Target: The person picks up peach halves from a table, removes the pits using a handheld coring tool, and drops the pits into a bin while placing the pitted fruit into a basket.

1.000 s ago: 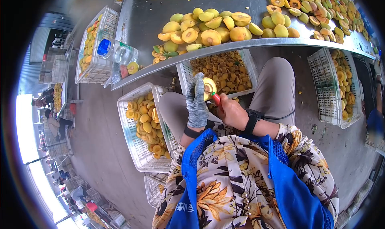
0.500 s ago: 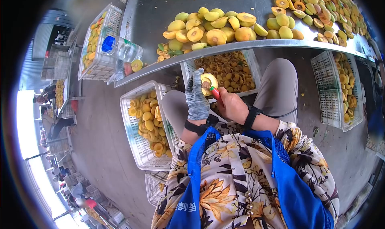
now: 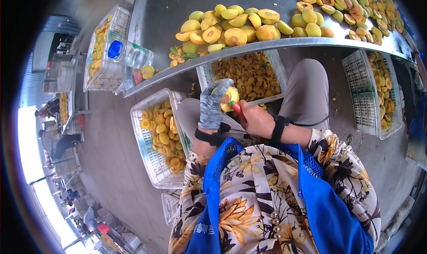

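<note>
My left hand [image 3: 211, 106], in a grey knit glove, is curled round a halved yellow peach [image 3: 231, 95]. The cut face is turned toward my right hand, and a brown pit area shows in it. My right hand [image 3: 259, 120], bare, is closed round a small pitting tool with a red handle [image 3: 238, 110] and a green collar. The tool's tip meets the cut face; its working end cannot be made out. Both hands are above my lap, just short of the table edge. Below them stands a white crate [image 3: 281, 76] of small brownish-yellow pieces.
Peach halves [image 3: 235, 36] are heaped on the metal table [image 3: 178, 14], with a larger spread at right. A water bottle [image 3: 133, 54] lies near its left corner. Crates of fruit stand at my left [image 3: 147, 165], far left [image 3: 118, 25] and right [image 3: 362, 98].
My left fingers, stretched upward before, have bent round the peach half. The peach half has turned and shifted slightly, and the red-handled tool has stayed against it. The whole view has shifted a little.
</note>
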`<action>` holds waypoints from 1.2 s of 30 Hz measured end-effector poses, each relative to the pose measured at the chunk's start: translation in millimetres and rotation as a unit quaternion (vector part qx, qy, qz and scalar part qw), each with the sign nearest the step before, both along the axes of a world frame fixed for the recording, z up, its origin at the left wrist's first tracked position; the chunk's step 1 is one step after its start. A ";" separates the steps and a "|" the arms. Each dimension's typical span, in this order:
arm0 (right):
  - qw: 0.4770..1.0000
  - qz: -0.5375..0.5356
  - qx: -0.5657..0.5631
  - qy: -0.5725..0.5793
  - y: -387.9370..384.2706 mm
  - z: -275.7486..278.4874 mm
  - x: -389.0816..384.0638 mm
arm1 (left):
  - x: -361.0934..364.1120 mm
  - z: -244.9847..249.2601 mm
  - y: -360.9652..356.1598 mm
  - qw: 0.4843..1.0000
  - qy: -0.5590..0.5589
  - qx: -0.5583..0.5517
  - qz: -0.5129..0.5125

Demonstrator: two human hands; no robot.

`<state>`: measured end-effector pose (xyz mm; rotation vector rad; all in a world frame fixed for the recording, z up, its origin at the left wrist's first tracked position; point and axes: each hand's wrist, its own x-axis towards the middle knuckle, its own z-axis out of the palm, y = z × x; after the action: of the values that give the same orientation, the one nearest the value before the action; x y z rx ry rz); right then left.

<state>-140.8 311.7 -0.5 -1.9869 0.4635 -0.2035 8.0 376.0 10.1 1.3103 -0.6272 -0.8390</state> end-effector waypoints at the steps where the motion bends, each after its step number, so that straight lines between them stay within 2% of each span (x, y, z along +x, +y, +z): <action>1: 0.999 0.030 0.010 0.018 -1.6 0.6 -1.4 | 6.7 4.7 -1.5 0.991 0.104 0.003 -0.088; 2: 0.999 0.031 0.009 0.018 -3.6 -3.7 -2.0 | 10.3 6.6 -3.3 0.989 0.075 0.057 -0.110; 4: 0.998 0.058 0.036 0.019 -7.8 -16.0 -0.1 | 8.6 9.8 -4.2 0.991 0.080 0.065 -0.087; 7: 0.997 0.061 0.032 0.030 -17.5 1.8 3.6 | 9.3 8.0 -4.5 0.995 0.059 0.054 -0.064; 9: 0.996 0.064 0.045 0.045 -19.6 3.3 5.8 | 9.9 7.5 -6.1 0.986 0.157 0.033 -0.038; 11: 0.994 0.051 0.062 -0.070 -18.1 -8.5 9.0 | 3.0 10.1 -6.4 0.988 0.152 0.013 -0.013; 12: 0.994 0.051 0.063 -0.071 -20.0 4.9 9.2 | 0.7 11.5 -6.4 0.989 0.146 -0.006 0.009; 13: 0.970 0.072 0.230 0.029 -23.5 20.1 6.4 | 2.3 7.1 -4.6 0.989 0.146 -0.005 0.008; 14: 0.908 0.091 0.389 0.128 -24.9 31.8 4.4 | 4.4 2.3 -2.6 0.991 0.131 -0.008 -0.006; 15: 0.907 0.092 0.390 0.128 -25.0 34.3 3.7 | 6.8 -1.9 -2.0 0.993 0.116 -0.013 -0.020; 17: 0.828 0.104 0.531 0.148 -22.9 35.9 1.3 | 8.5 -7.4 -0.3 0.991 0.129 -0.002 -0.031; 18: 0.827 0.105 0.532 0.148 -22.0 34.2 1.3 | 8.6 -8.3 0.3 0.989 0.141 0.008 -0.044; 19: 0.799 0.114 0.572 0.143 -21.4 31.4 1.6 | 8.6 -10.2 1.0 0.989 0.141 0.010 -0.044; 20: 0.770 0.122 0.611 0.138 -22.0 29.9 2.4 | 8.5 -10.9 0.3 0.981 0.188 0.010 -0.048; 21: 0.770 0.122 0.611 0.137 -22.7 29.4 3.4 | 8.4 -11.4 -0.5 0.971 0.234 0.011 -0.053; 23: 0.731 0.091 0.664 0.129 -23.1 28.8 5.7 | 7.9 -9.8 -2.9 0.961 0.273 -0.008 -0.037; 27: 0.755 0.098 0.638 0.115 -17.6 33.9 5.9 | 8.6 -4.5 0.2 0.932 0.357 -0.054 0.001; 28: 0.785 0.096 0.601 0.116 -13.8 33.9 6.5 | 4.4 -11.2 0.3 0.946 0.310 -0.072 0.064; 29: 0.814 0.093 0.562 0.115 -11.3 33.8 7.3 | 3.2 -9.0 1.4 0.946 0.309 -0.072 0.067; 30: 0.813 0.095 0.562 0.116 -7.6 29.4 8.0 | 1.9 -6.3 2.8 0.956 0.278 -0.056 0.074; 32: 0.930 0.088 0.357 0.026 -0.9 24.6 11.5 | -0.7 -0.1 2.3 0.962 0.253 -0.032 0.097; 33: 0.930 0.088 0.357 0.026 -2.6 28.3 10.6 | -3.6 2.7 1.2 0.962 0.253 -0.032 0.097; 35: 0.872 0.089 0.471 0.101 -8.5 39.1 5.9 | -11.5 8.6 -0.3 0.974 0.172 -0.038 0.145; 36: 0.871 0.090 0.473 0.103 -8.5 39.6 5.1 | -13.6 9.8 -0.3 0.981 0.120 -0.053 0.141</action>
<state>-135.7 303.2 39.1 -1.0644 0.3978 0.3166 -5.5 375.7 19.9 1.1475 -0.2821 -0.7063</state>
